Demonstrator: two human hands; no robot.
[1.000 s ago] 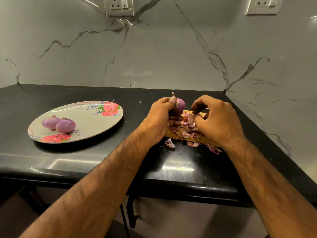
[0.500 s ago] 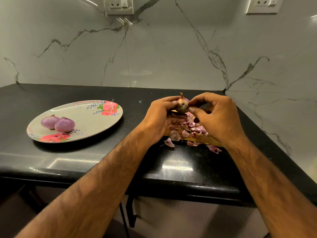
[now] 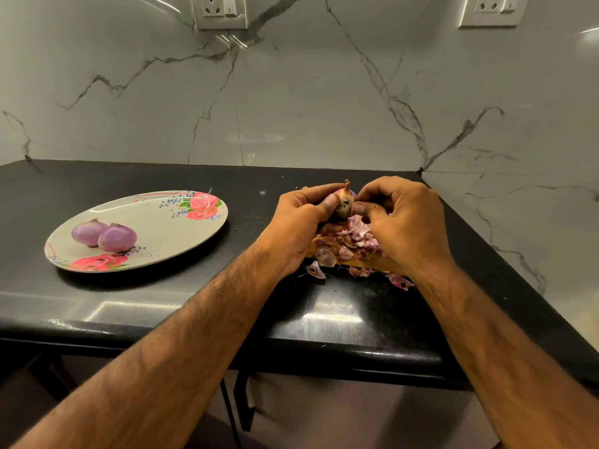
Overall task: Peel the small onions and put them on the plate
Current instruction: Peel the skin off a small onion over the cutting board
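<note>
Two bare forearms enter from the lower edge and meet over the right part of the glossy black stone tabletop (image 3: pixel 113 306). Nearest the front edge, about three loose pinkish-purple skin scraps (image 3: pixel 316 269) lie on the bare stone, just before one yellow wooden board (image 3: pixel 372 264). The board carries one heap of pink and purple peelings (image 3: pixel 355 241). Above that heap, the left hand (image 3: pixel 298 228) and the right hand (image 3: pixel 405 222) together hold one small onion in dry brown skin (image 3: pixel 344 204), stalk end up. The left fingers and thumb curl round its left side; the right thumb and forefinger pinch its right side. To the left, well apart from the hands, one oval grey plate printed with red roses (image 3: pixel 168 228) rests on the tabletop. It bears two peeled purple onions (image 3: pixel 117 237), which touch each other. Behind stands a white marble wall with grey veins (image 3: pixel 324 108), carrying two white socket plates (image 3: pixel 220 11) at the top edge.
</note>
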